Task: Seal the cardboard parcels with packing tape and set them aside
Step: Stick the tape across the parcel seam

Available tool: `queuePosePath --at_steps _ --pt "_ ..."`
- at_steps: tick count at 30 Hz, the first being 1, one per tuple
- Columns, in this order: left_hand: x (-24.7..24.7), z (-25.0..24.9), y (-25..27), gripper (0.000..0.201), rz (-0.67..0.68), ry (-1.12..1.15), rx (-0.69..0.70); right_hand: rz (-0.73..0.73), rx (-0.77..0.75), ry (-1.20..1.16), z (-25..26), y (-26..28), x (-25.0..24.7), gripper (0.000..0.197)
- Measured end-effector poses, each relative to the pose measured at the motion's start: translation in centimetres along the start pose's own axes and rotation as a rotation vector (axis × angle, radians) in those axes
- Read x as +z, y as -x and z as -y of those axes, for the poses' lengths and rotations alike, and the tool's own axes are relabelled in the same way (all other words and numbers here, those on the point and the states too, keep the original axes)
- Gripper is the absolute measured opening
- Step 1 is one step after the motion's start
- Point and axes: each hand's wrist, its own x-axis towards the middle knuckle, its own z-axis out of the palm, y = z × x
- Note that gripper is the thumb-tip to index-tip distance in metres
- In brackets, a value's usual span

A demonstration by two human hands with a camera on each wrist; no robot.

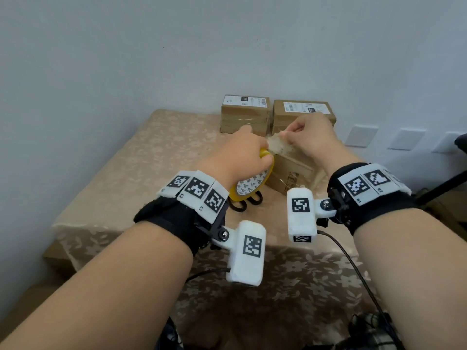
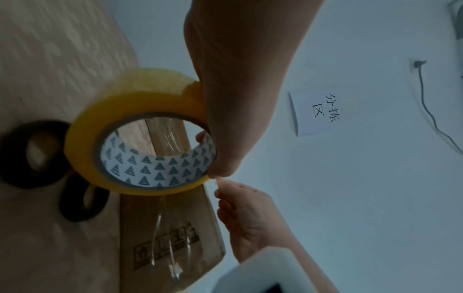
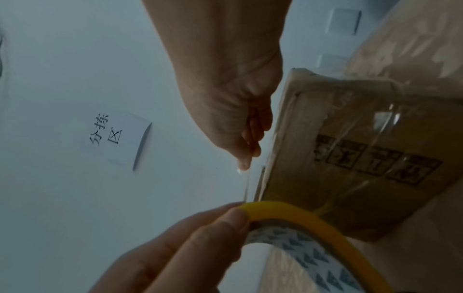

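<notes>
between both hands, a short strip of clear tape (image 1: 274, 145) is stretched out, just above the parcel being worked on (image 1: 290, 173). left hand (image 1: 240, 152) grips the yellow tape roll (image 2: 130, 126), fingers hooked thru the core w/ the thumb on the outer rim. right hand (image 1: 310, 137) pinches the free tape end btwn thumb and fingertips (image 3: 246, 158), rest of the fingers curled in. so both are closed on smth, neither is free.

that parcel sits on the desk (image 1: 126, 160) right under the hands, slightly to the right side. it already has clear tape bands across its side over the printed handling symbols, visible in both wrist views, so prob partly sealed; whether the top seam is done can't tell, hands cover it. the new strip isn't stuck down or cut yet.

beyond the hands, by the wall, two more parcels w/ labels stand side by side: left one (image 1: 243, 114) and right one (image 1: 303, 112). both show tape around them, so they look finished and set aside, tho that's a guess.

just nearer than the left hand, below the roll, black scissors (image 1: 242, 203) lie on the desk, only the handles showing.

left to do, as far as i can judge: lay the strip on, cut it, press down, then move this parcel over w/ the other two. no unsealed parcels visible elsewhere.
</notes>
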Motion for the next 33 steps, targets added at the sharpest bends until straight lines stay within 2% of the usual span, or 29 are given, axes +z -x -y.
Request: queuePosePath --at_steps 6,12,13,16,17,18,19,21,22,23,28,30,33 --pt "0.2 -0.7 -0.9 0.035 0.015 -0.04 -0.024 0.036 0.0 0.07 -0.4 -0.3 0.2 0.01" --pt "0.1 -0.8 -1.4 0.037 0.067 -0.078 -0.024 0.052 -0.024 0.221 -0.4 -0.3 0.5 0.014" --pt "0.1 -0.8 -1.4 0.037 0.075 -0.077 -0.021 0.049 -0.023 0.257 -0.3 -0.3 0.7 0.02" --pt "0.0 -0.7 -1.4 0.037 0.1 -0.076 -0.026 -0.019 0.042 0.31 -0.8 -0.3 0.6 0.061" --pt "0.0 -0.7 -1.4 0.038 0.104 -0.071 -0.027 -0.055 0.006 0.34 -1.1 -0.2 0.4 0.063" --pt "-0.1 -0.7 -1.4 0.038 0.107 -0.066 -0.026 -0.057 -0.086 0.358 -1.4 0.0 0.2 0.056" --pt "-0.1 -0.7 -1.4 0.037 0.109 -0.06 -0.025 0.007 -0.205 0.352 -1.8 0.1 0.1 0.047" --pt "-0.1 -0.7 -1.4 0.037 0.11 -0.056 -0.024 0.301 -0.381 0.315 -2.3 0.6 -0.2 0.04" --pt "-0.2 -0.7 -1.4 0.037 0.111 -0.054 -0.02 0.44 -0.401 0.338 -2.4 0.9 -0.1 0.042" --pt "-0.2 -0.7 -1.3 0.036 0.108 -0.045 -0.015 0.519 -0.403 0.388 -2.6 1.1 -0.1 0.045" --pt "0.3 0.7 -0.5 0.04 -0.022 0.152 -0.033 0.523 -0.29 0.536 -2.5 1.5 -0.2 0.053" --pt "0.3 1.6 0.0 0.044 -0.045 0.24 -0.052 0.521 -0.276 0.624 -2.4 1.7 0.0 0.062" --pt "0.1 2.2 0.2 0.041 -0.107 0.317 -0.044 0.446 -0.239 0.729 -2.1 2.1 0.8 0.063"
